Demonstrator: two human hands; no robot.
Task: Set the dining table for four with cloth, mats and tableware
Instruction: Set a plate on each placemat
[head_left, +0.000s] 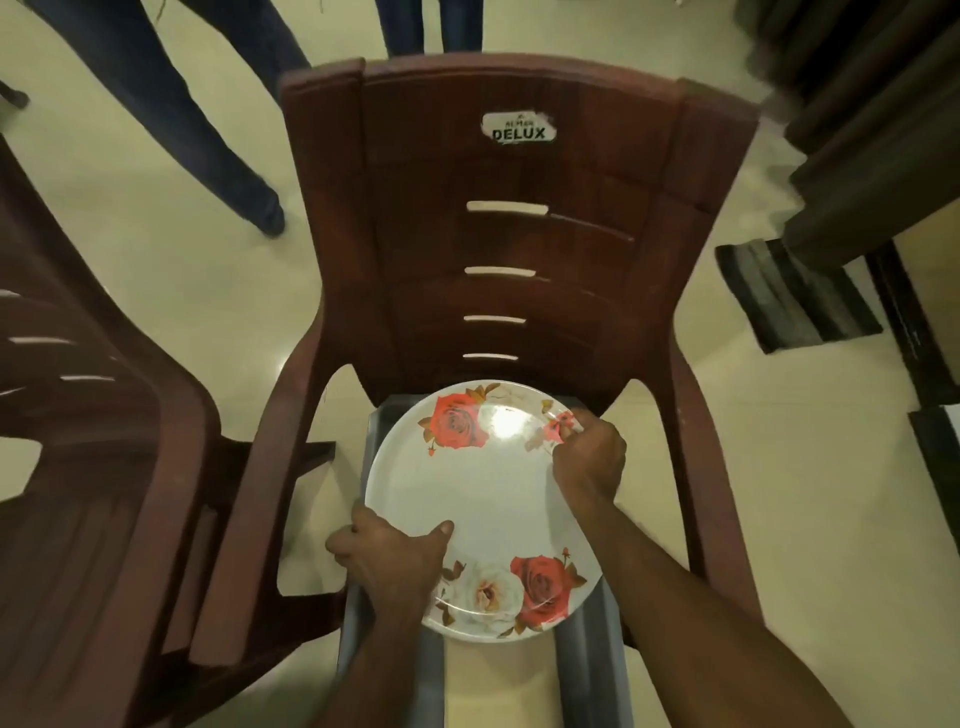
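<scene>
You have the plate (488, 499) in both hands, held over the seat of the brown plastic chair (498, 208), with something grey (587, 670) showing beneath it that you cannot identify from here. No table is in view, so the plate is not yet at a place setting.

Your left hand (395, 558) grips the near-left rim: the thumb lies across the top face and the other fingers curl under the edge, out of sight. Your right hand (589, 452) pinches the far-right rim from above, fingers bent tightly over the edge beside the small rose print. Both hands are closed on the plate, neither spread flat.

Judging by the glare in the middle of the plate, the surface is glossy and likely slick, so trust the raised rim rather than the flat face. It looks stiff and thin, probably melamine or glazed ware; whichever it is, treat it as breakable and do not let it knock the chair arms. It seems light enough for one hand, yet two opposite grips keep it level. A faint line crosses the red rose near the lower edge; it may be a crack or only a reflection, so keep your fingers off that spot.

A second brown chair (78, 415) stands close at your left, and someone's legs (218, 130) are on the floor beyond.
</scene>
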